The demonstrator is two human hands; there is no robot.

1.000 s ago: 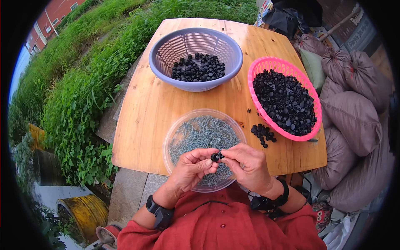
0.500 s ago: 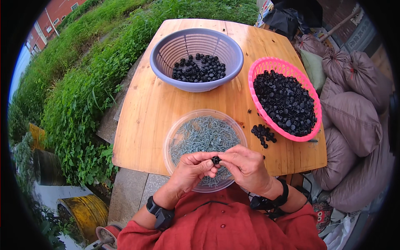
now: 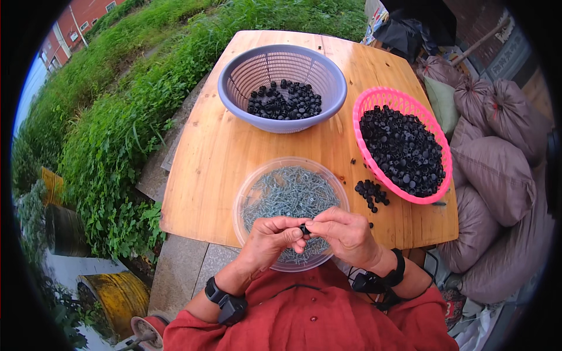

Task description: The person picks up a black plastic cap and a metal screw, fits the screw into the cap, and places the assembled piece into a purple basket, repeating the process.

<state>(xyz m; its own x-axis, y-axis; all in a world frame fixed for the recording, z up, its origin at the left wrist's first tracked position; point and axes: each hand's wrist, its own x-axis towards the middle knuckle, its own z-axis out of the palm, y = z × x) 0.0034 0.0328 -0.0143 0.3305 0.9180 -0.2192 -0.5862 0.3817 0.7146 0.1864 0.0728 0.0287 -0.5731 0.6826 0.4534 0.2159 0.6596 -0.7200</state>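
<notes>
Between thumb and fingers, my left hand (image 3: 268, 241) pinches a small black plastic cap (image 3: 305, 229). My right hand (image 3: 345, 235) is closed from the other side, thumb and fingertips meeting at the cap; whatever lies between them is too small to make out. Both hands are over the near part of a round clear plastic tub (image 3: 238, 202) of silvery screws (image 3: 293, 196). To the right of the tub, several loose black caps (image 3: 370, 192) lie on the wooden table (image 3: 199, 175).
A pink basket (image 3: 358, 126) heaped with black caps stands at the right. The grey-blue basket (image 3: 225, 96) at the back holds black pieces too. Full sacks (image 3: 494, 175) are piled beyond the table's right edge; greenery (image 3: 99, 169) grows along the left.
My fingertips have closed in more around the black cap, covering more of it. The view has shifted slightly; the baskets and tub stay in place on the table.
</notes>
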